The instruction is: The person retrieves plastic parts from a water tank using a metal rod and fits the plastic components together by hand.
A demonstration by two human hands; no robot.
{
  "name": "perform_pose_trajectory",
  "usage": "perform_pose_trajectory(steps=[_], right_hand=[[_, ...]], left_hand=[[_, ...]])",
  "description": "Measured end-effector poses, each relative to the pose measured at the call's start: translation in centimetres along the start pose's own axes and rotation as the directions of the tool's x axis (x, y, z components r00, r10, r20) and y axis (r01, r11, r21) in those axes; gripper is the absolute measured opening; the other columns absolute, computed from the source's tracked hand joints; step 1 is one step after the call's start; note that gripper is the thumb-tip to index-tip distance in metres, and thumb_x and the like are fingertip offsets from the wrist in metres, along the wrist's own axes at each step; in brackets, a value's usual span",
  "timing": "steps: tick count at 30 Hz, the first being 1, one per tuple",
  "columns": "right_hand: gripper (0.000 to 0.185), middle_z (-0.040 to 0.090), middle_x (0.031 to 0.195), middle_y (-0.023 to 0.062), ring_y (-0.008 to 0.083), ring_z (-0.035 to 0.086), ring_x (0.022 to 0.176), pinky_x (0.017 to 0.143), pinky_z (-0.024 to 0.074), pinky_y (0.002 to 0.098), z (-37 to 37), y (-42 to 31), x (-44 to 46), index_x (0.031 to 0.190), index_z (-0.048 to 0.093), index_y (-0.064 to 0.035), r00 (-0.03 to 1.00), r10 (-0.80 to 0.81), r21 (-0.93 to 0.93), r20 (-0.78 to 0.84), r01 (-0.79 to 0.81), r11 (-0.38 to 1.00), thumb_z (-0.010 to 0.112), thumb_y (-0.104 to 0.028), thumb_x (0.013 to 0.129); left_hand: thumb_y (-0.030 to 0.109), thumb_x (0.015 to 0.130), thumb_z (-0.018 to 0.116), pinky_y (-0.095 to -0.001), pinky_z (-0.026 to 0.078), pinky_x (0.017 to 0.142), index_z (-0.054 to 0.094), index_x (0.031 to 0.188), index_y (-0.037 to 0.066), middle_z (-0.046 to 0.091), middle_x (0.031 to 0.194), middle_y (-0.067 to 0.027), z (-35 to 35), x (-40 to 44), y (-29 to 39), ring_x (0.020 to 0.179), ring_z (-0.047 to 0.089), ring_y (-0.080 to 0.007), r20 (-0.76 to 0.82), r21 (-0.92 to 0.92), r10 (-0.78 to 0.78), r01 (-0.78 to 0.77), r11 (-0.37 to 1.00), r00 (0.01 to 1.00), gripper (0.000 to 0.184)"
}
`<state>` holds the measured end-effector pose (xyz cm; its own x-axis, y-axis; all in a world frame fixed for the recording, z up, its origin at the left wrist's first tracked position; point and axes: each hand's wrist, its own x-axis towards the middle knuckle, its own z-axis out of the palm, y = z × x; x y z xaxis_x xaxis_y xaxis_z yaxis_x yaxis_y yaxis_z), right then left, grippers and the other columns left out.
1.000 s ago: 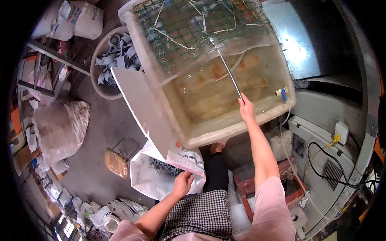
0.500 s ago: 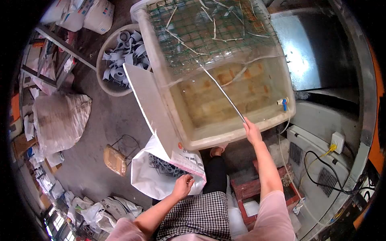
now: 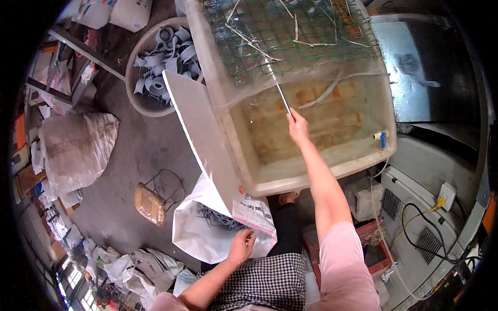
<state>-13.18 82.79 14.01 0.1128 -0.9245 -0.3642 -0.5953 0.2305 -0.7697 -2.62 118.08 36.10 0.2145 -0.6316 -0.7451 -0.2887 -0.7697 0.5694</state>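
My right hand [image 3: 298, 126] is wrapped round the near end of a thin metal rod [image 3: 279, 88], which slants up and away over a large water tub [image 3: 316, 181]. The rod's far end reaches the green mesh [image 3: 249, 57] over the tub's far half, where pale strips lie. My left hand [image 3: 241, 246] rests by the rim of a white woven sack [image 3: 194, 228], fingers curled near its pink-striped edge; whether they grip it is unclear. Grey thin scraps [image 3: 220, 217] lie inside the sack. A pale board [image 3: 194, 119] leans between sack and tub.
A round basin [image 3: 136, 98] of curled grey pieces stands left of the tub. A blue-handled tap [image 3: 383, 138] sits at the tub's right wall. On the floor lies a brown taped bundle [image 3: 149, 203]. A red frame [image 3: 381, 267] and cables are at the right.
The right hand first drew back toward the tub's near rim, then moved forward and left with the rod. The left hand stays by the sack. The view has shifted.
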Motion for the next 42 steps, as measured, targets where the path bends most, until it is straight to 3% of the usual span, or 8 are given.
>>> perform_pose_trajectory(steps=[6, 8, 13, 19, 29, 32, 39, 42], right_hand=[[0.034, 0.064, 0.090, 0.0189, 0.0317, 0.063, 0.081, 0.070, 0.0472, 0.0349, -3.8, -0.6, -1.4, 0.117, 0.057, -0.0077, 0.998, -0.055, -0.069, 0.014, 0.056, 0.996, 0.055, -0.025, 0.088], [0.032, 0.061, 0.092, 0.0232, 0.0406, 0.058, 0.088, 0.072, 0.0472, 0.0439, -6.7, 1.2, -4.8, 0.115, 0.057, -0.0072, 0.991, -0.131, -0.136, -0.007, 0.129, 0.982, 0.053, -0.025, 0.089], [0.033, 0.060, 0.099, 0.0218, 0.0399, 0.057, 0.092, 0.076, 0.0472, 0.0423, -13.1, 1.7, -10.4, 0.118, 0.055, -0.0096, 0.984, 0.053, -0.278, 0.169, -0.004, 0.961, 0.054, -0.024, 0.089], [0.033, 0.061, 0.101, 0.0198, 0.0387, 0.058, 0.092, 0.076, 0.0477, 0.0407, -8.0, 2.7, -7.2, 0.119, 0.056, -0.0132, 0.978, -0.137, -0.075, 0.156, 0.150, 0.986, 0.054, -0.026, 0.089], [0.031, 0.063, 0.092, 0.0198, 0.0393, 0.059, 0.086, 0.071, 0.0468, 0.0441, 1.0, -1.7, -0.1, 0.117, 0.057, -0.0147, 0.995, -0.090, -0.068, 0.043, 0.092, 0.993, 0.053, -0.028, 0.089], [0.032, 0.062, 0.091, 0.0200, 0.0398, 0.059, 0.085, 0.071, 0.0464, 0.0449, 1.1, -4.3, 1.0, 0.118, 0.056, -0.0141, 0.996, 0.005, -0.139, 0.084, 0.007, 0.990, 0.054, -0.026, 0.088], [0.033, 0.061, 0.093, 0.0232, 0.0420, 0.057, 0.087, 0.073, 0.0457, 0.0467, -3.3, -0.9, -5.5, 0.120, 0.054, -0.0124, 0.984, -0.176, -0.079, 0.034, 0.178, 0.981, 0.052, -0.024, 0.089], [0.035, 0.060, 0.098, 0.0240, 0.0410, 0.056, 0.094, 0.077, 0.0455, 0.0434, -10.3, -0.5, -12.8, 0.123, 0.052, -0.0129, 0.986, 0.117, -0.159, 0.118, -0.098, 0.982, 0.051, -0.024, 0.090]], left_hand=[[0.009, 0.082, 0.061, -0.0349, 0.051, 0.066, 0.058, 0.097, -0.003, 0.059, 0.091, -0.0182, -1.5, -0.2, 0.5, 0.076, 0.063, -0.0294, 0.008, 0.003, 0.000, 0.000, 1.000, 1.000, 0.019], [0.009, 0.081, 0.061, -0.0348, 0.051, 0.066, 0.058, 0.097, -0.003, 0.059, 0.091, -0.0183, -2.0, -0.4, 0.5, 0.076, 0.062, -0.0293, 0.017, -0.013, 0.025, -0.024, 1.000, 1.000, 0.020], [0.010, 0.082, 0.062, -0.0330, 0.051, 0.065, 0.059, 0.097, -0.002, 0.060, 0.089, -0.0170, -2.9, -0.8, 0.5, 0.076, 0.063, -0.0269, 0.041, 0.054, 0.033, -0.035, 0.998, 0.999, 0.020], [0.010, 0.081, 0.062, -0.0343, 0.052, 0.065, 0.059, 0.096, -0.002, 0.060, 0.090, -0.0178, -2.2, -0.7, 0.8, 0.076, 0.063, -0.0282, 0.038, 0.078, -0.009, 0.006, 0.997, 0.999, 0.019], [0.011, 0.082, 0.062, -0.0345, 0.051, 0.066, 0.059, 0.095, -0.003, 0.059, 0.089, -0.0181, -1.2, 0.2, -0.8, 0.076, 0.063, -0.0281, 0.022, 0.020, -0.056, 0.055, 0.998, 0.998, 0.019], [0.008, 0.082, 0.060, -0.0364, 0.051, 0.066, 0.059, 0.098, -0.002, 0.058, 0.092, -0.0190, -1.1, 0.6, -0.6, 0.074, 0.063, -0.0306, 0.010, 0.051, 0.026, -0.027, 0.998, 1.000, 0.019], [0.009, 0.081, 0.061, -0.0370, 0.050, 0.066, 0.060, 0.094, -0.001, 0.059, 0.086, -0.0189, -1.1, 1.2, 1.9, 0.073, 0.063, -0.0302, 0.011, 0.056, 0.091, -0.091, 0.994, 0.996, 0.017], [0.009, 0.080, 0.061, -0.0366, 0.050, 0.066, 0.060, 0.092, -0.002, 0.059, 0.085, -0.0190, -1.1, 0.9, 2.2, 0.073, 0.062, -0.0309, 0.025, 0.042, 0.117, -0.118, 0.992, 0.993, 0.016]])
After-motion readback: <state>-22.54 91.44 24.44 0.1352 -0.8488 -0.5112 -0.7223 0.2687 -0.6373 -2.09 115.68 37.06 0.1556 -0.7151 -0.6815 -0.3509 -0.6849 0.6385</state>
